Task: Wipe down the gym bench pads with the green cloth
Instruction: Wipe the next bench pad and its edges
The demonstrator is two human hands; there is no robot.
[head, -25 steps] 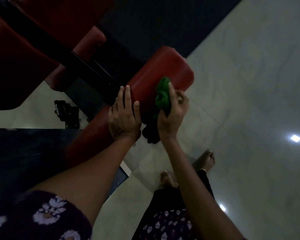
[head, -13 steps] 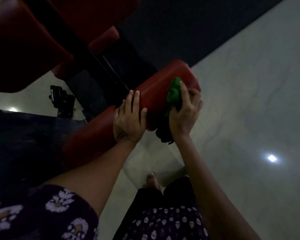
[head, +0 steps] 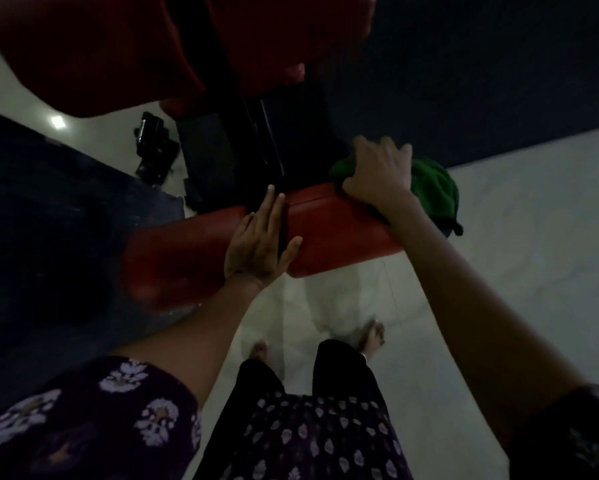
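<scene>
While the dim light blurs fine detail, the big dark-red padded bench cushion fills the upper left of the frame, above a black metal frame bar that runs down the middle. Below it, across the centre, lies a lower red vinyl roller pad, with a second red pad to its left; a pale glossy tiled floor spreads to the right and a dark floor mat to the left.

Both bare forearms reach up from the bottom of the frame. From the lower left, the left hand lies flat at the joint between the two red pads, fingers straight and close together, thumb spread onto the right pad, holding nothing. From the lower right, the right hand arches over the far upper edge of the roller pad, fingers curled down onto a bunched green terry cloth. The cloth bulges out on both sides of that hand, most of it to the right, draping off the pad's right end.
</scene>
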